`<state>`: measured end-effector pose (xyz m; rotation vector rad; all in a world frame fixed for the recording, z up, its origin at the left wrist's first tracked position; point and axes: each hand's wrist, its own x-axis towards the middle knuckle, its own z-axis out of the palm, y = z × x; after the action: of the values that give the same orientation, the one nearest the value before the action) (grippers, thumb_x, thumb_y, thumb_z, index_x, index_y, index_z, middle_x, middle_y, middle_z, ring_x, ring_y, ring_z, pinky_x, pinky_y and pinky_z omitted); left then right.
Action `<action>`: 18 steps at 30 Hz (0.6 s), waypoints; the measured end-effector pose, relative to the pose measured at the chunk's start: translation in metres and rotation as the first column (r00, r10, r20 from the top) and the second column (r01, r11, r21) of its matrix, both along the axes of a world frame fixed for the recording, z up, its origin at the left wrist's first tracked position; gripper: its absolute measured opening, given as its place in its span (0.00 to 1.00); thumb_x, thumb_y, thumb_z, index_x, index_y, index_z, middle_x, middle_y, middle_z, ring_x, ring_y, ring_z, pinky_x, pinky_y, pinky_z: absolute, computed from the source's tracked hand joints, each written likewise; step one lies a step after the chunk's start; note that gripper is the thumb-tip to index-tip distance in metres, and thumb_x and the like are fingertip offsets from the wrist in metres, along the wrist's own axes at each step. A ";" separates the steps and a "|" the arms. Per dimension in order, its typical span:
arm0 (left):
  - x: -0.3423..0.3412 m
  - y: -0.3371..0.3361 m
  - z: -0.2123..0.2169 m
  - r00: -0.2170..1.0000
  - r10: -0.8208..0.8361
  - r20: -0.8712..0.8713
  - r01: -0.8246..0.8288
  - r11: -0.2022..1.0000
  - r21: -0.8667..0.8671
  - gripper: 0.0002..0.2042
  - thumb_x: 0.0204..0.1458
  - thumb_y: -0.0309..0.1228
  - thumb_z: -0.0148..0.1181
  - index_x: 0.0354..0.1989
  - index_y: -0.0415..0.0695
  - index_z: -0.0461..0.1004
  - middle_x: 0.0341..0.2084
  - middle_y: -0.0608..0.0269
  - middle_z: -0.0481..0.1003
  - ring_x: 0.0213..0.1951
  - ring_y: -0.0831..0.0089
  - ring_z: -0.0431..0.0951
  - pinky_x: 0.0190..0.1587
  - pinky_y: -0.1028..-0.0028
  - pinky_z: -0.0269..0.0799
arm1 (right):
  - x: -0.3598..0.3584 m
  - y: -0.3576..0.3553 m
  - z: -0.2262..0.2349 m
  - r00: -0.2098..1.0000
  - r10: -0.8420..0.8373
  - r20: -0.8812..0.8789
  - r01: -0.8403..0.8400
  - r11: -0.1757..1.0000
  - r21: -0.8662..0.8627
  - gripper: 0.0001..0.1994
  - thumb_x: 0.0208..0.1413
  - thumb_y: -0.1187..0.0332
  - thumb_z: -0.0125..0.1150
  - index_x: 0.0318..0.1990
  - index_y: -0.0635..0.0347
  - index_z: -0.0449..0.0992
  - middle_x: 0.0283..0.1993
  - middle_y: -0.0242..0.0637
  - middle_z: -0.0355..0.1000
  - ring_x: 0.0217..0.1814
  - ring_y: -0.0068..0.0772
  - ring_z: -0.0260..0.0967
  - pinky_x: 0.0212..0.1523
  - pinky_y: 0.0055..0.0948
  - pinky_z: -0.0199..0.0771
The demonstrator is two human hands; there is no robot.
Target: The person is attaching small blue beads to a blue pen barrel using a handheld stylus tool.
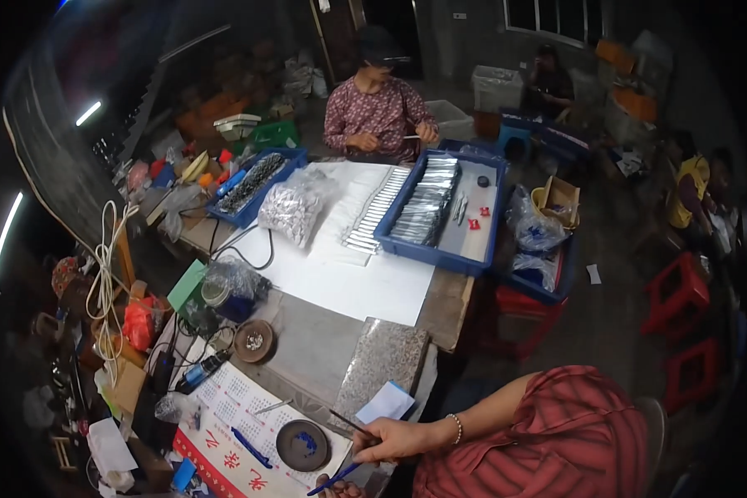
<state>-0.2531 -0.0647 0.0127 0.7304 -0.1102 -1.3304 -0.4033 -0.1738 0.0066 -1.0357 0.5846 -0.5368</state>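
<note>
While right hand [398, 438] holds stick [350, 425], dish [301, 445] (dark) holds blue blob.

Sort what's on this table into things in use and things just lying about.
In use: right hand, thin stick, left hand, blue pen, round dish, white card.
Lying about: blue tray, bag of small parts, white cord.

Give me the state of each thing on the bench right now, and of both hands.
Right hand: closed on a thin dark stick, over the bench edge.
Left hand: mostly out of frame, grip unclear, at a blue pen.
Dark round dish: upright on the calendar sheet, blue bit inside.
Brown round dish: upright, small pale pieces inside.
Big blue tray: open, rows of metal strips inside.
Clear bag: full, lying on the white sheet.
</note>
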 end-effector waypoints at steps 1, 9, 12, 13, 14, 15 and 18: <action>-0.004 -0.004 0.004 0.999 0.014 0.031 -0.015 0.999 0.051 0.14 0.56 0.31 0.49 0.49 0.40 0.64 0.26 0.63 0.69 0.25 0.75 0.67 0.27 0.79 0.66 | -0.002 0.002 -0.001 0.999 0.015 0.036 -0.015 1.000 -0.003 0.08 0.53 0.64 0.59 0.31 0.57 0.68 0.19 0.24 0.64 0.14 0.12 0.54 0.13 0.14 0.53; -0.024 -0.010 -0.011 0.994 0.101 0.029 -0.101 0.995 0.010 0.12 0.56 0.35 0.49 0.44 0.41 0.67 0.27 0.62 0.71 0.27 0.70 0.70 0.28 0.74 0.69 | -0.016 -0.008 -0.012 0.977 -0.016 0.213 0.062 0.975 -0.213 0.08 0.54 0.66 0.58 0.34 0.59 0.69 0.22 0.21 0.64 0.17 0.09 0.56 0.15 0.13 0.54; -0.041 -0.003 -0.006 0.984 0.165 0.073 -0.165 0.986 -0.001 0.16 0.55 0.40 0.48 0.43 0.39 0.68 0.30 0.57 0.72 0.31 0.64 0.73 0.34 0.68 0.72 | -0.030 -0.019 -0.008 0.987 -0.009 0.161 0.030 0.991 -0.128 0.08 0.54 0.66 0.58 0.36 0.59 0.69 0.23 0.21 0.65 0.18 0.09 0.56 0.15 0.13 0.54; -0.036 0.001 -0.007 0.992 0.025 0.125 -0.011 0.994 -0.113 0.19 0.54 0.41 0.47 0.43 0.37 0.69 0.33 0.54 0.73 0.34 0.60 0.73 0.37 0.63 0.72 | -0.037 -0.023 -0.002 0.986 0.004 0.167 0.014 0.994 -0.105 0.08 0.54 0.67 0.57 0.37 0.59 0.70 0.24 0.22 0.65 0.18 0.09 0.56 0.15 0.14 0.55; -0.035 0.003 -0.008 0.991 0.021 0.132 -0.007 0.994 -0.110 0.19 0.54 0.41 0.47 0.43 0.37 0.69 0.33 0.54 0.73 0.34 0.60 0.73 0.37 0.63 0.72 | -0.039 -0.024 -0.005 0.985 0.000 0.174 0.018 0.995 -0.102 0.08 0.54 0.67 0.57 0.37 0.59 0.70 0.24 0.22 0.65 0.18 0.09 0.56 0.15 0.14 0.55; -0.035 0.005 -0.009 0.978 -0.109 0.179 0.121 0.991 -0.056 0.18 0.54 0.40 0.48 0.43 0.36 0.68 0.32 0.54 0.73 0.32 0.61 0.73 0.36 0.65 0.72 | -0.041 -0.026 -0.011 0.984 -0.016 0.178 0.052 0.979 -0.196 0.08 0.54 0.67 0.57 0.38 0.60 0.69 0.25 0.22 0.66 0.17 0.09 0.56 0.15 0.14 0.55; -0.059 0.001 0.033 0.881 -0.255 0.399 0.196 0.963 0.182 0.15 0.55 0.34 0.48 0.44 0.35 0.68 0.29 0.56 0.72 0.27 0.68 0.72 0.31 0.75 0.70 | -0.045 -0.026 -0.011 0.990 0.025 0.141 0.017 0.957 -0.289 0.08 0.54 0.69 0.56 0.39 0.61 0.70 0.28 0.25 0.67 0.22 0.11 0.61 0.21 0.16 0.62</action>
<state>-0.3119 -0.0634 0.0454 1.1450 -0.4669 -1.3928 -0.4488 -0.1995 -0.0046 -1.2633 0.3820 -0.7016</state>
